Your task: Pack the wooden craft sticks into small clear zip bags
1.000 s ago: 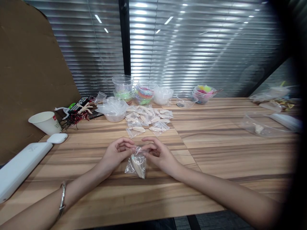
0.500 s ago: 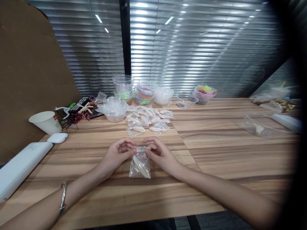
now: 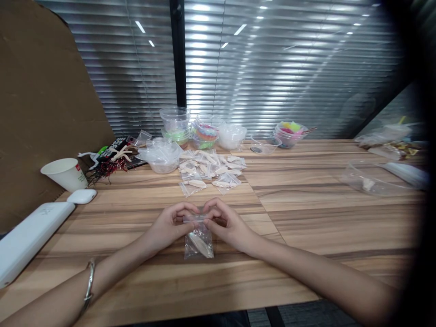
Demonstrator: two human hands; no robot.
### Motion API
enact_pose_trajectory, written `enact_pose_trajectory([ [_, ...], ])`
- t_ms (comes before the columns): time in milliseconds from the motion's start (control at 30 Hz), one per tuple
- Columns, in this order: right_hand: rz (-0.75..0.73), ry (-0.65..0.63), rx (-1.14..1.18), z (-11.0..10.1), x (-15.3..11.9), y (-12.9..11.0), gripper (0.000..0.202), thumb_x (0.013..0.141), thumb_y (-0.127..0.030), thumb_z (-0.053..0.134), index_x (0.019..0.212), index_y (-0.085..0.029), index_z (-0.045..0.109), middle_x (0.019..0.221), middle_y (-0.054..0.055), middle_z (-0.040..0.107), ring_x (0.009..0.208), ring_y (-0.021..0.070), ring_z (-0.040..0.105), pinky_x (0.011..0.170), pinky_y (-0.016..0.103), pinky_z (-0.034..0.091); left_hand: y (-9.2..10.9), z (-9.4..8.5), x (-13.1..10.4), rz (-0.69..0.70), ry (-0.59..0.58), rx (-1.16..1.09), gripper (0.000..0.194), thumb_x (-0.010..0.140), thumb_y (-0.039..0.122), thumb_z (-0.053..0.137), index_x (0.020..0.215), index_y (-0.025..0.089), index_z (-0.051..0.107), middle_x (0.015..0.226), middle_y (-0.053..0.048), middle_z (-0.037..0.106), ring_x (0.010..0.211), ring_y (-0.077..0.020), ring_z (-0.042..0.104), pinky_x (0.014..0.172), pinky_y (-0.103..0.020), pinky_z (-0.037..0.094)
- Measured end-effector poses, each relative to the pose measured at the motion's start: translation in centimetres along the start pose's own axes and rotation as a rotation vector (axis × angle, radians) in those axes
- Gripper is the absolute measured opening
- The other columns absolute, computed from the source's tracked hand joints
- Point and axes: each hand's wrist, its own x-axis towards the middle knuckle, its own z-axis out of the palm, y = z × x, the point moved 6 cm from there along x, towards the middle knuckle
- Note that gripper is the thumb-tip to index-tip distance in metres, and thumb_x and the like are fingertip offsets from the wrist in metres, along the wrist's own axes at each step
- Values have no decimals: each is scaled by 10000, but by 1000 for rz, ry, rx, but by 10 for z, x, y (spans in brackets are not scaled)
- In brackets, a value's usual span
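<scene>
Near the front of the wooden table, a small clear zip bag (image 3: 199, 240) is held between my two hands, with a pale, elongated piece inside it. The fingers of my left hand (image 3: 173, 223) are curled and closed on the bag's upper left part, thumb on the near face. Its upper right part is pinched by my right hand (image 3: 226, 225), whose thumb meets the other thumb closely. Farther back lies a pile of similar small bags (image 3: 207, 168), each with pale pieces in it; two of them lie nearest my hands.
Behind the pile stand a clear bowl of plastic bags (image 3: 163, 156) and stacked clear tubs (image 3: 175, 122). A paper cup (image 3: 66, 175), a white case (image 3: 81, 196) and a long white device (image 3: 34, 238) are on the left. At right lies a clear plastic container (image 3: 357, 181).
The bag has shifted slightly toward me and its lower end has moved down. Both thumbs have come closer together along its top edge. The other things have stayed put.
</scene>
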Motion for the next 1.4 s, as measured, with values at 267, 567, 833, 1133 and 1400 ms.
enact_pose_trajectory([
  [267, 5, -86, -72, 6, 0, -11, 312, 904, -347, 468, 1173, -202, 407, 861, 14, 523, 775, 88, 500, 699, 209, 400, 7, 0, -2, 21, 13, 26, 349, 751, 305, 678, 996, 138, 494, 737, 5, 576, 685, -104, 550, 652, -205, 417],
  [567, 40, -86, -50, 6, -1, -3, 320, 893, -321, 481, 1183, -194, 429, 818, 11, 537, 741, 84, 507, 671, 202, 406, 7, 3, -5, 15, -37, -34, 288, 770, 268, 661, 905, 159, 431, 743, 10, 550, 701, -101, 529, 661, -202, 396],
  [833, 33, -118, -60, 10, -1, -6, 289, 888, -296, 483, 1148, -178, 440, 797, 11, 544, 694, 75, 492, 628, 188, 385, 9, 4, -7, 36, -52, -50, 272, 768, 257, 656, 876, 156, 428, 736, 17, 519, 691, -94, 507, 630, -192, 382],
  [1133, 60, -109, -2, 9, -2, -6, 177, 869, -252, 507, 1015, -175, 443, 753, -12, 491, 658, 62, 445, 604, 174, 345, 9, 7, -6, 39, -84, -12, 282, 769, 282, 661, 890, 158, 439, 756, 15, 515, 692, -91, 499, 633, -190, 378],
  [1400, 50, -70, 26, 6, -3, -5, 286, 892, -328, 488, 1135, -197, 412, 754, -14, 455, 684, 69, 428, 642, 189, 358, 8, 3, -5, 69, -72, 7, 235, 831, 292, 591, 943, 151, 440, 816, -25, 602, 778, -122, 557, 716, -225, 397],
])
